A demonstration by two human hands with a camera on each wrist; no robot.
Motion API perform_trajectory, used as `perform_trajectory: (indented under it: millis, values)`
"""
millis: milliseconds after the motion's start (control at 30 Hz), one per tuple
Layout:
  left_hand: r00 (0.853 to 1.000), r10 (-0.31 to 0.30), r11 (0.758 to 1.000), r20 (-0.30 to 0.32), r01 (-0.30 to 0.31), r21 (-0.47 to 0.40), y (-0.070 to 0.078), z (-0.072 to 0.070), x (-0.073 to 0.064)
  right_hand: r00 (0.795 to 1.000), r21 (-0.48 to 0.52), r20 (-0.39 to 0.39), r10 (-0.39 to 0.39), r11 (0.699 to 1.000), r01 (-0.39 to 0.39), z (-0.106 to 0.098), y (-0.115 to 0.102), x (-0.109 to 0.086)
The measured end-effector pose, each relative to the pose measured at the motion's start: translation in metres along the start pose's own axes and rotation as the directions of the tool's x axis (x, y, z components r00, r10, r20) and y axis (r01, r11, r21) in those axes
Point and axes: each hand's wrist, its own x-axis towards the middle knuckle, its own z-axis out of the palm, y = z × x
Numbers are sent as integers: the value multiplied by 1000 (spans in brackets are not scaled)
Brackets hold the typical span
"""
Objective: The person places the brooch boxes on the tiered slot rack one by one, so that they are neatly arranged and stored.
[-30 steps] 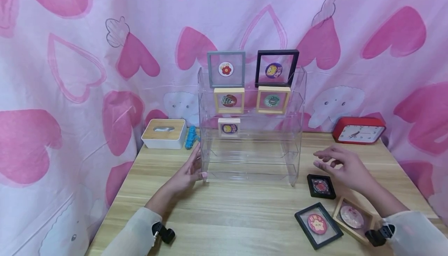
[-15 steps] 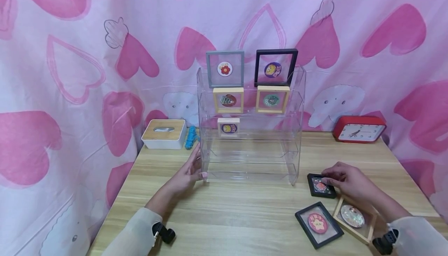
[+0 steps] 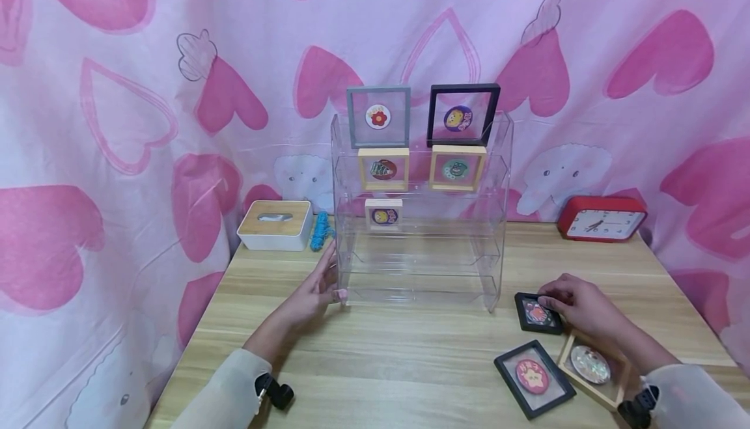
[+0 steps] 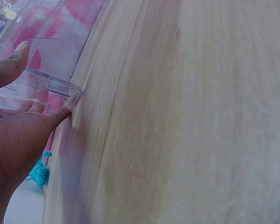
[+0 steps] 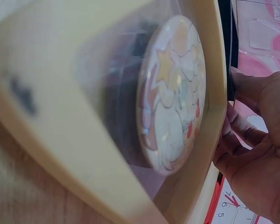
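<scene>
My right hand (image 3: 583, 302) pinches the upper right edge of a small black picture frame (image 3: 532, 320) lying on the table, with a red badge inside. In the right wrist view, thumb and fingertips meet at the dark frame edge (image 5: 231, 51). Below that hand lies a light wood frame (image 3: 612, 393) with a shiny round badge, seen large in the right wrist view. A dark grey frame (image 3: 508, 370) with a pink star badge lies beside it. My left hand (image 3: 307, 299) rests straight fingers along the left side of a clear acrylic tiered stand (image 3: 418, 295), thumb at its front corner.
Upper tiers carry a grey-blue frame (image 3: 349, 116), a black frame (image 3: 430, 113), two light wood frames (image 3: 383, 187) and a small white one (image 3: 383, 202). Behind stand a tissue box (image 3: 275, 241), blue cord (image 3: 320, 230) and red clock (image 3: 603, 202), before a pink curtain (image 3: 146, 253).
My right hand has come down from above the table onto the small black frame and now pinches its edge. My left hand stays at the stand's side.
</scene>
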Motion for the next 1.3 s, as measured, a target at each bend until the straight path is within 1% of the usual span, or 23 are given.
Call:
perform_trajectory:
  millis: [233, 467, 633, 733, 867, 967, 1067, 1200, 1300]
  values:
    - [1000, -7, 1000, 3, 7, -8, 1, 1, 0, 1000, 9, 4, -2, 1000, 2, 0, 0, -1]
    - [1000, -6, 1000, 4, 6, -12, 1, 1, 0, 999, -17, -30, -16, 1000, 16, -2, 0, -3]
    - [1000, -13, 1000, 2, 13, -13, 0, 2, 0, 999, 2, -44, -18, 1000, 18, -3, 1, -5]
    - [1000, -10, 1000, 6, 10, -19, 0, 2, 0, 999, 18, -49, 10, 1000, -9, -5, 0, -6]
    - [1000, 1, 1000, 13, 0, -28, 0, 2, 0, 997, 45, -23, 69, 997, -68, -7, 1, -6]
    - [1000, 1, 1000, 14, -1, -25, 0, 2, 0, 996, 64, -4, 87, 994, -87, -7, 2, -6]
    - [1000, -2, 1000, 11, 2, -23, 0, 2, 0, 996, 76, -2, 85, 994, -84, -8, 2, -7]
    - [1000, 1, 1000, 9, -1, -20, 0, 1, 0, 998, 59, -43, 56, 997, -53, -13, 1, -8]
    - [1000, 8, 1000, 10, -8, -22, 0, 1, 0, 993, 30, -117, 1, 1000, 3, -18, -2, -9]
